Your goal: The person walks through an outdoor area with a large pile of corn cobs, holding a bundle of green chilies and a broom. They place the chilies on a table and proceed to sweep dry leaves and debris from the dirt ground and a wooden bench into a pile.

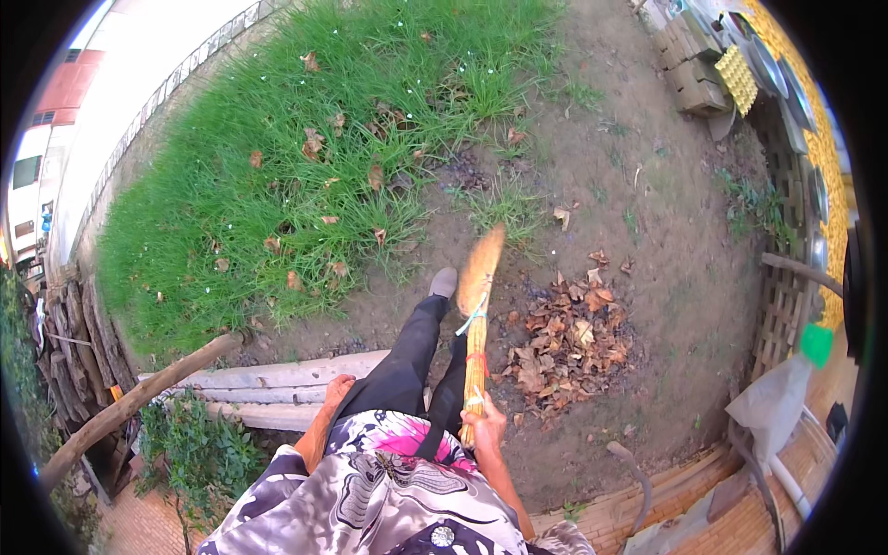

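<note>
A short straw broom [474, 333], bound with red and pale ties, points away from me, its bristle end over bare soil beside a grass tuft. My right hand [487, 422] is wrapped around its handle near the lower end. Just right of the broom lies a heap of dry brown leaves [572, 340]. My left hand [340, 390] hangs beside my left thigh; I see nothing in it, and its fingers are partly hidden. My left foot, in a grey shoe [444, 282], stands forward on the soil.
Long green grass [277, 180], dotted with fallen leaves, fills the left. Pale beams [277, 374] and a slanting wooden pole [146, 402] lie at left, near a leafy shrub [198, 444]. Stacked bricks [697, 83] stand far right; a curved stick [633, 472] rises at lower right.
</note>
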### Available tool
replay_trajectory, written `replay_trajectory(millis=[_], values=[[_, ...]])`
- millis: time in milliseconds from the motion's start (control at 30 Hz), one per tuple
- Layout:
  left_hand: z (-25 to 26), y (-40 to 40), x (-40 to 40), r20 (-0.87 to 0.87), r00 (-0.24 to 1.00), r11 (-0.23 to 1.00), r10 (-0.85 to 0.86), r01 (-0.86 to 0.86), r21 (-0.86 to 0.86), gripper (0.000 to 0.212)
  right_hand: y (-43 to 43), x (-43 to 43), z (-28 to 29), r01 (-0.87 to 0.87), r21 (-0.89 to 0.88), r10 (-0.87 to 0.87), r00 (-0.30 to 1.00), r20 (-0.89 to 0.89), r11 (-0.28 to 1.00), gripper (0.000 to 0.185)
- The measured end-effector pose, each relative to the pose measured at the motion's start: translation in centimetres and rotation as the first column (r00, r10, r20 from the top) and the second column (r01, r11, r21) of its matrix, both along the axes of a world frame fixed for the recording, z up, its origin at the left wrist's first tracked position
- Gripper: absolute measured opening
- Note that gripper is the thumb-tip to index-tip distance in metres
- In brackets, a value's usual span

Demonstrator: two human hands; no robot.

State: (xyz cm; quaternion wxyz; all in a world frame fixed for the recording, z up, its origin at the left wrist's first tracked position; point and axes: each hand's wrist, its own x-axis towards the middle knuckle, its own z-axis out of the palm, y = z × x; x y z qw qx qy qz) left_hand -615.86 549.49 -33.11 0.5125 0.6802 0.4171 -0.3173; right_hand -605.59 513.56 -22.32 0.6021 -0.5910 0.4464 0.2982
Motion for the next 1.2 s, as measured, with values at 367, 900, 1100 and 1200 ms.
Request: replay_trajectory(millis=[367,900,1100,1200], values=[[-1.7,1.6,0.7,-0.013,0.99,0.978,-0.139,0.139,0.158,0.032,-10.6,-1.2,-6.4,0.463,0.013,-0.457,0.878,-0.139,0.886,0.038],[0.4,0.7,7.3,-0.05,0.999,0.999,-0.021,0.023,0.031,0.036,-14.3,19.2,-14.9,0.586,0.353,-0.665,0.73,0.16,0.729,0.031],[0.8,1.5,7.8,-0.012,0.996,0.996,-0.09,0.091,0.016,0.038,-16.8,12.1,-16.1,0.794,0.197,-0.818,0.564,0.112,0.575,0.023],[-1.6,3.9,5.3,-0.012,0.972,0.971,-0.233,0.233,0.042,0.038,-12.0,9.7,-8.2,0.773,0.083,-0.772,0.609,0.181,0.629,0.03]])
